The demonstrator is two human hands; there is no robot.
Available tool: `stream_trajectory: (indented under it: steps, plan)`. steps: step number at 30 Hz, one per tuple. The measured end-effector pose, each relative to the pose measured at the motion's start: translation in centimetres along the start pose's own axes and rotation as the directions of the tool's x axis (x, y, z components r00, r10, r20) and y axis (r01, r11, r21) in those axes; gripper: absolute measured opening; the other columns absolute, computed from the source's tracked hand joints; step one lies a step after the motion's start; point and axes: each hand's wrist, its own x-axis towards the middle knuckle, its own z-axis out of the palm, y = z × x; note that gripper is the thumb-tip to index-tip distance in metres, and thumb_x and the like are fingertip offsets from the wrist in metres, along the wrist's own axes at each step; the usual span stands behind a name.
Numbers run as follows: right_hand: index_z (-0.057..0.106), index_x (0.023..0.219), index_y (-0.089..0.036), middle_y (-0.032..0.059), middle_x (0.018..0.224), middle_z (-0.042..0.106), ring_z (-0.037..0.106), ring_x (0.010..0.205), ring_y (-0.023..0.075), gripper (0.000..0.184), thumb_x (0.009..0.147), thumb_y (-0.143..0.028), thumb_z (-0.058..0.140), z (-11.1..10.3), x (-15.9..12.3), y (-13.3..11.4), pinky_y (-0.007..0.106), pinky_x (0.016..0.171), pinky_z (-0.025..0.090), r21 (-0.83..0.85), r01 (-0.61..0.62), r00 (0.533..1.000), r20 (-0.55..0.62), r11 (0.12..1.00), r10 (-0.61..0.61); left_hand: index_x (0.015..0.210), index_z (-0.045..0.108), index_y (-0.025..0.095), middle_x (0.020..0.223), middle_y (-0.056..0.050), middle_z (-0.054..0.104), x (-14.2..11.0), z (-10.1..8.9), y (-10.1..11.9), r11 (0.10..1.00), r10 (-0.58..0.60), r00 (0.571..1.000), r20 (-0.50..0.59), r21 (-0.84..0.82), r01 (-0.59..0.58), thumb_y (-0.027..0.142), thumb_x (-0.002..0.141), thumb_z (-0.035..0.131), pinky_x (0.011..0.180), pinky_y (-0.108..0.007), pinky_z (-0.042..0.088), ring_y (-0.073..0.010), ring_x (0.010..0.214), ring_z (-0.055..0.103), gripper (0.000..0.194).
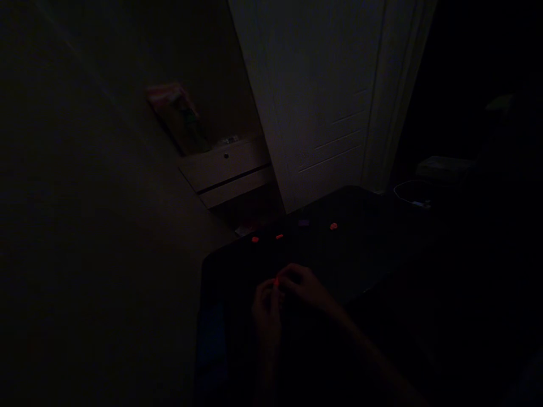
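The work seems only in progress: the left hand (266, 312) and the right hand (306, 285) together pinch in their fingers a small red piece (277, 281), while three red shapes (255, 239) lie untouched on the tabletop (237, 268), from eleven to two o'clock of it.

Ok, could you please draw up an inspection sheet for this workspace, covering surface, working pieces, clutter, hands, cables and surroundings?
Surface: dark table, very dimly lit; its condition is too dark to judge.
Working pieces: left red piece, middle red piece and right red piece lie apart on the table.
Clutter: purple item between the middle and right pieces; dim blue patch at the near left, unidentifiable.
Hands: left hand and right hand come together at a small red glow; grip details unclear.
Cables: one white cable at the right; its support is too dark to tell.
Surroundings: pale door; drawer unit with a bag-like item on top.
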Motion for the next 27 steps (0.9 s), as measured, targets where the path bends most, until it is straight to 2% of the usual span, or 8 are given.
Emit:
stream_trajectory:
  steps: [10,27]
  plan:
    - [0.072,0.091,-0.017,0.0046,0.088,0.075,0.069,0.084,0.0195,0.015,0.091,-0.030,0.065,-0.03,0.09,-0.02,0.028,0.075,0.051,-0.006,0.013,1.000,0.009,1.000,-0.013,0.101,0.069,0.016,0.073,-0.005,0.068,0.05,-0.05,0.07,1.000,0.015,1.000,-0.005,0.010,-0.015,0.065,0.077,0.070,0.060,-0.028,0.051,-0.0174,0.065,0.064,0.054]
    - [0.073,0.091,-0.018,0.0044,0.090,0.075,0.070,0.086,0.0193,0.013,0.091,-0.028,0.065,0.01,0.09,-0.03,0.028,0.078,0.051,-0.009,0.023,1.000,-0.003,1.000,-0.023,0.103,0.068,0.016,0.074,-0.005,0.068,0.01,-0.04,-0.15,1.000,0.013,1.000,0.006,0.017,-0.013,0.058,0.082,0.068,0.061,-0.026,0.051,-0.0167,0.067,0.064,0.047]
